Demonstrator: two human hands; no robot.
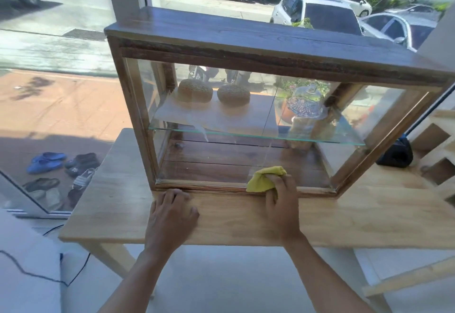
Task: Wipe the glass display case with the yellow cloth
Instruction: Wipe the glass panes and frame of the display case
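A wood-framed glass display case (246,49) stands on a light wooden table (344,216). Inside, a glass shelf (246,135) carries two round woven items and a glass dome over a dish. My right hand (283,199) grips a bunched yellow cloth (263,178) and presses it against the lower edge of the front glass pane, right of centre. My left hand (172,214) lies flat on the table, fingers curled, its fingertips touching the case's bottom frame.
A black object (396,153) sits on the table right of the case, next to pale wooden steps (438,155). Behind the case is a large window onto a street with parked cars. Several shoes (61,172) lie outside at the lower left. A dark cable (37,273) runs across the floor.
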